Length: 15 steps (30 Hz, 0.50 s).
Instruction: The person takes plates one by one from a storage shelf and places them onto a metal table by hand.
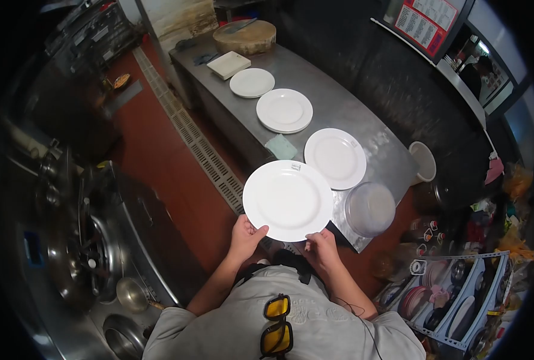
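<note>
Between my two hands I hold a round white plate [285, 201] with a small printed mark on its rim. My left hand [247, 238] grips its lower left edge, thumb on top. At the lower right edge, my right hand [322, 246] pinches the rim; the fingers of both hands are partly hidden under it. Just beyond, on the steel table, lies another white plate [335, 158] with a similar mark. A folded pale green cloth [281, 147] rests at the table's near edge. Farther along are stacked white plates [284, 110] and more white plates [252, 82].
On the steel table [339, 99] stand a round chopping block [244, 37], a square white dish [228, 64] and a clear plastic tub [370, 209]. A stove with a ladle [133, 294] is at left. A dish rack [459, 300] stands at lower right. A drain grate [186, 123] crosses the red floor.
</note>
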Tool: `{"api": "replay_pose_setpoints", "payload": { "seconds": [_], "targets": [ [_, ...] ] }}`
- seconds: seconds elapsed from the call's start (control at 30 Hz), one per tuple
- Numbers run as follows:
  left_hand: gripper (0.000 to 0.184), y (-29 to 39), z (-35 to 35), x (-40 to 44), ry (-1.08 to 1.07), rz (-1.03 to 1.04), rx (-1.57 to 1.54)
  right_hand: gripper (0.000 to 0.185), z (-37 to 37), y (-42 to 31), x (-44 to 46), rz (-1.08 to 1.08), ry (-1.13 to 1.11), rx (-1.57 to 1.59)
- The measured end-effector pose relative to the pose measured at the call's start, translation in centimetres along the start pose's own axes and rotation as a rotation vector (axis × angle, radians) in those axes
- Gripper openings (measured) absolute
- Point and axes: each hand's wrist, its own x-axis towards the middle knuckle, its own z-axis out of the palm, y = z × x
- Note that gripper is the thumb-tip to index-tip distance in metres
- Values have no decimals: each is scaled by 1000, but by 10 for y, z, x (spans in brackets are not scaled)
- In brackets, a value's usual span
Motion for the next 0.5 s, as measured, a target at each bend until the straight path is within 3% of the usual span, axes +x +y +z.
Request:
{"api": "replay_pose_setpoints", "payload": {
  "seconds": [0.27,0.5],
  "targets": [
    [36,-5,46,110,-121,-127,-13,9,-40,-20,72,-25,118,58],
    [33,-12,86,177,-262,-216,209,14,-63,-51,94,-8,234,34]
  ]
}}
